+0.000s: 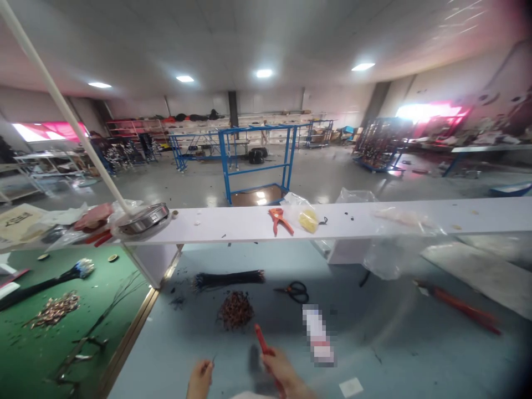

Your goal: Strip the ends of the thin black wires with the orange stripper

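My left hand (pixel 200 379) is closed at the bottom of the view, pinching a thin dark piece (pixel 214 359) too small to make out. To its right, my right hand (pixel 279 366) wraps round a red-handled tool (pixel 260 338) that points up and left; its working end is unclear. Beyond my hands lie a pile of small copper-coloured pieces (pixel 236 310) and a bundle of black wires (pixel 228 279). Black-handled scissors (pixel 298 291) rest to the right of the bundle.
A white shelf (pixel 233 224) crosses behind the blue-grey table (pixel 166 343), bearing an orange tool (pixel 280 221), plastic bags and a round metal tin (pixel 143 220). A red bundle (pixel 465 307) lies right. Left, a green surface (pixel 112 299) holds wires and copper-coloured pieces (pixel 56 310).
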Motion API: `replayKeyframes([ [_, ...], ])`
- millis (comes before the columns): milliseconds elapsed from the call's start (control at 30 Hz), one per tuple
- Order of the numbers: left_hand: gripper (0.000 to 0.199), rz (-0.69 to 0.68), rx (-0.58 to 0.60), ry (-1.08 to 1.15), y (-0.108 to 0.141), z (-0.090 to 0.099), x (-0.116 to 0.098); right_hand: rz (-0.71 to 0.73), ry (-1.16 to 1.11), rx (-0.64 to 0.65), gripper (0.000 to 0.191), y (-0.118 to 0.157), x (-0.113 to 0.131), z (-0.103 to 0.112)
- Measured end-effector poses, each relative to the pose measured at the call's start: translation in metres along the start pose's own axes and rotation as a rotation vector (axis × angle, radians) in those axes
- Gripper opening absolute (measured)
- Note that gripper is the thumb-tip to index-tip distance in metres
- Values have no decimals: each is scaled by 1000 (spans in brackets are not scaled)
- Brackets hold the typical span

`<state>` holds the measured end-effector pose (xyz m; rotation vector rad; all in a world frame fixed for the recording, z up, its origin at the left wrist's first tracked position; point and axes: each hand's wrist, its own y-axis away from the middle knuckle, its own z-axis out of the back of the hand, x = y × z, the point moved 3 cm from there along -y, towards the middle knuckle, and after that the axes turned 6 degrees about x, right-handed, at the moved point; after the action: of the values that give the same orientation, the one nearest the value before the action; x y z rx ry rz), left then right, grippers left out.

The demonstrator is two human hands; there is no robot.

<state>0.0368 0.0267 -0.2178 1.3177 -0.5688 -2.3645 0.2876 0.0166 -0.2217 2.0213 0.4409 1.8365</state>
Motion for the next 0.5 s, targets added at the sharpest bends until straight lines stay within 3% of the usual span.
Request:
replayKeyframes([
  [100, 25, -45, 36, -18, 5, -15, -24, -23, -45, 47, 18, 0, 4, -2],
  [200, 15, -70, 92, -13, 8, -30, -48, -64, -138, 124, 23, 4, 4, -4],
  [300, 6, -176, 238, 16, 15, -45, -71, -89, -264, 209, 28, 8, 4, -12],
  [400, 13, -265, 361, 11, 27, -51, -92, -17, -427, 270, 39, 9, 15, -24],
  [500, 13, -361, 292, -80, 42, -42, -111, 50, -414, 306, 49, 9, 37, -30],
])
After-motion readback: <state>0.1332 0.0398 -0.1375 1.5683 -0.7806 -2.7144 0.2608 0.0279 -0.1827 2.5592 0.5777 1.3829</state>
